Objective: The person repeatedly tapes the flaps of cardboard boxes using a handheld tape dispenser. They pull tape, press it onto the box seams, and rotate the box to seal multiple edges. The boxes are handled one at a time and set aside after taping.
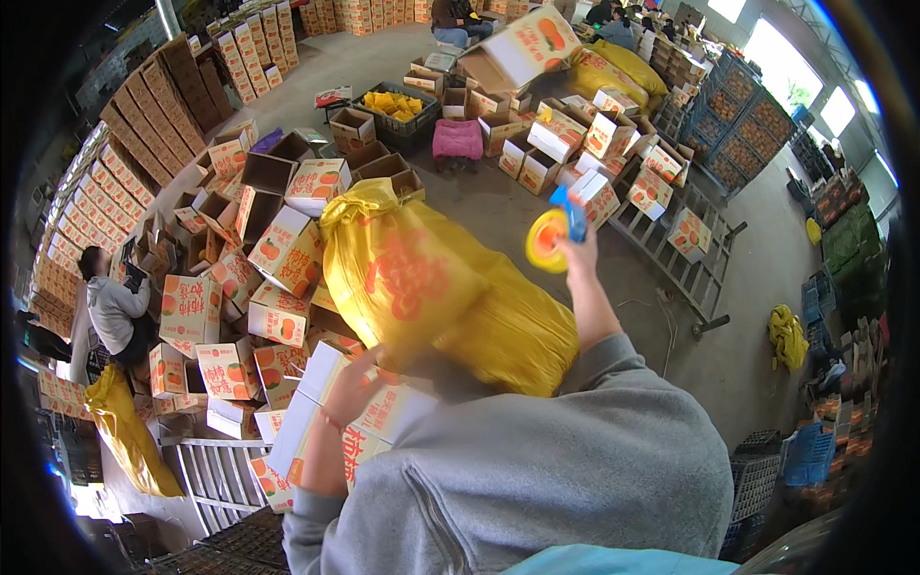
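My right hand (581, 253) is raised and shut on a tape dispenser (573, 215) with a blue frame, blurred by motion. A roll of yellow tape (544, 241) is mounted on it. Low in front of my body, my left hand (353, 392) grips the top of a white printed cardboard box (377, 420), its flaps partly hidden by my hand and sleeve. Just beyond lies a large, full yellow sack (460, 287) with red print, tied at its far left end. A printed carton (528, 47) hangs tilted in the air farther off, with no hand visible on it.
Printed cartons (287, 248) are heaped on the left, more (557, 136) ahead. A pink padded stool (458, 140) stands near a crate of yellow pieces (395, 108). A metal rack (675, 244) lies right. A person in grey (118, 309) stands left.
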`<state>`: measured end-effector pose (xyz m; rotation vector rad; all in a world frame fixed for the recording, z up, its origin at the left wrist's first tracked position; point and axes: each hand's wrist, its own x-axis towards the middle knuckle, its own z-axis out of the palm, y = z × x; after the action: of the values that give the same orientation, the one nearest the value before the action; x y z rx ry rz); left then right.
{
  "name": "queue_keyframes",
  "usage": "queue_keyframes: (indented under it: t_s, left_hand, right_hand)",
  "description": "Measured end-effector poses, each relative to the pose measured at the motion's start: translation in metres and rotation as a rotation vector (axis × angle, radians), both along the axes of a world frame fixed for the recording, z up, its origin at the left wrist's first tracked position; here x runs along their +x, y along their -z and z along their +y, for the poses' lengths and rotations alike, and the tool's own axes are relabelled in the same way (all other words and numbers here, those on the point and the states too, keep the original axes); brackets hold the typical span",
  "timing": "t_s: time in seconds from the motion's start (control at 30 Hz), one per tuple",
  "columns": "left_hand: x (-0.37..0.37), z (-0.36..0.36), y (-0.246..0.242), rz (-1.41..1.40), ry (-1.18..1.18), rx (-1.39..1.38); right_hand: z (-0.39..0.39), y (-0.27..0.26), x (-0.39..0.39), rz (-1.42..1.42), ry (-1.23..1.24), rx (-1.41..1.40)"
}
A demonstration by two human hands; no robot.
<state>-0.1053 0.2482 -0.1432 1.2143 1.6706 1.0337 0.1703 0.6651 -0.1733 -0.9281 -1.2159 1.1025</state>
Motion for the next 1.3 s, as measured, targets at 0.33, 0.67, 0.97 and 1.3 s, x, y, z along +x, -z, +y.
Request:
queue_keyframes:
  t_s: [0.33,0.67,0.97,1.3]
  left_hand:
    - [0.022,-0.383,0.328,0.063,-1.175,-0.573]
    - [0.014,-0.335,0.218,-0.490,-1.420,-0.030]
    - [0.021,-0.352,0.127,-0.094,-1.148,0.266]
    - [0.045,-0.322,0.032,0.012,-1.104,0.188]
  right_hand:
    - [-0.254,0.146,-0.113,-0.425,-1.294,-0.547]
    - [-0.256,0.170,-0.150,-1.489,-1.256,-0.088]
    - [-0.244,-0.016,-0.137,-0.466,-1.092,0.584]
    - [-0.285,-0.070,-0.176,-0.539,-1.406,0.540]
